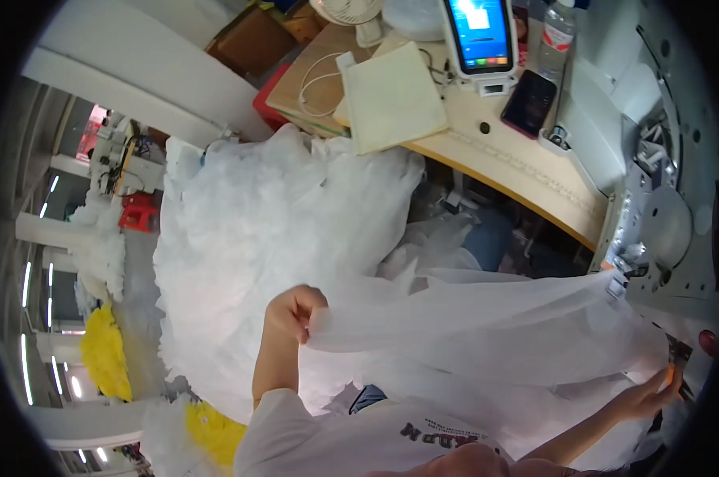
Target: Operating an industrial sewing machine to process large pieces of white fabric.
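Observation:
My left hand [297,310] is closed in a pinch on the edge of a sheer white fabric [455,314], like tulle. From there the fabric stretches right to the sewing machine [645,238], where its edge lies by the stitching area. Folds of it hang over my lap. My right hand [649,396] is low at the far right, below the machine, beside the fabric. Its fingers are bent against something dark and orange at the machine's side, too small and shadowed to name.
A big white fabric heap [248,238] fills the left. On the wooden table [526,171] are a lit tablet [480,36], a phone [529,103], a water bottle [556,40], a cream folder [395,99] and a fan [351,11]. A red stool [140,212] and yellow fabric [105,354] lie farther left.

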{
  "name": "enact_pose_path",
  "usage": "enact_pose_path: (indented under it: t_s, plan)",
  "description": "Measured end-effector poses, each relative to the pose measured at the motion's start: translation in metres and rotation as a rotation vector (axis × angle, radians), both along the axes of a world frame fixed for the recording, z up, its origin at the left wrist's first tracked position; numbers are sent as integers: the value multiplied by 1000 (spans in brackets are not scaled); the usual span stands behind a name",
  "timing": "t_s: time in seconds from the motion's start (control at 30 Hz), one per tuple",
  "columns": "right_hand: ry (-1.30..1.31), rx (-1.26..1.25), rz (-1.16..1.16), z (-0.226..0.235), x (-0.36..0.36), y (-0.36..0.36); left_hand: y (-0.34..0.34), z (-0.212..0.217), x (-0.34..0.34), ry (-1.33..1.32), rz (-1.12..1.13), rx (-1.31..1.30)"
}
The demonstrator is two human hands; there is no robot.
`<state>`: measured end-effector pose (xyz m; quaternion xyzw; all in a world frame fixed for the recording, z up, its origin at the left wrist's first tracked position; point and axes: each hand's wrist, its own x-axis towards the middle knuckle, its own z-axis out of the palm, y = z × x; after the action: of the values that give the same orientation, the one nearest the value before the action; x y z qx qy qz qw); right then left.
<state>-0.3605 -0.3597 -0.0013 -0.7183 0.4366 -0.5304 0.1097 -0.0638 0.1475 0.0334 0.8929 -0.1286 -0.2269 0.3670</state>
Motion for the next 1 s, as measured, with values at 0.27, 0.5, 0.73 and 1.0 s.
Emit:
enact_pose_path:
  t_s: [0.27,0.5,0.73,1.0]
  plan:
    - [781,112,113,40,61,71,0,34,-43,-354,117,94]
    - [874,534,374,74,100,102,11,34,-12,-404,74,45]
    - [548,540,367,52,55,79,-54,59,65,-200,-248,-72]
    - [419,233,177,29,7,75,-126,-12,60,494,767,-820]
